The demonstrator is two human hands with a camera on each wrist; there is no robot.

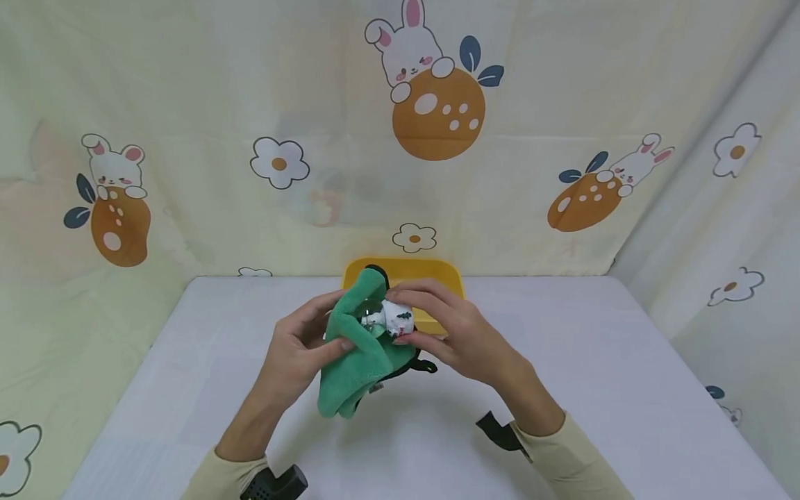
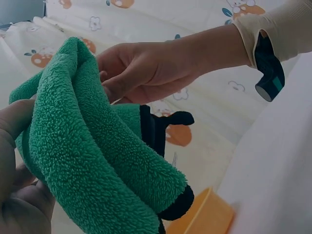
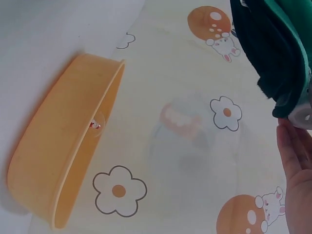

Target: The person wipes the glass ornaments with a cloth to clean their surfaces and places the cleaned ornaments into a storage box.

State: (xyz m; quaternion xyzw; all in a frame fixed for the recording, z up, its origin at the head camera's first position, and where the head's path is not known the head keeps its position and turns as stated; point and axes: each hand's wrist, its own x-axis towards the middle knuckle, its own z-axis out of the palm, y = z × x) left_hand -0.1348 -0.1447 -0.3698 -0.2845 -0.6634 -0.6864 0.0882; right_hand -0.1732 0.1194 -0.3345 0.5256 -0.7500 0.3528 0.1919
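A small snow globe (image 1: 398, 318) with a white, holly-decorated base and a clear dome lies sideways over the yellow bin's near side in the head view. My right hand (image 1: 465, 337) pinches its base between thumb and fingers. With my left hand (image 1: 303, 344) I grip a fluffy green cloth (image 1: 356, 364) with black edging and a black loop. Folds of that cloth wrap around the dome, hiding part of it. In the left wrist view the cloth (image 2: 92, 146) covers the globe. The right wrist view catches only the end of the base (image 3: 302, 117) beside my fingertips.
Behind the hands, a yellow bin (image 1: 446, 272) stands at the table's back edge. Inside it, the right wrist view shows another clear globe (image 3: 98, 124) with a small red-and-white figure. A cream curtain (image 1: 531, 125) printed with rabbits and flowers hangs behind the white table (image 1: 237, 333).
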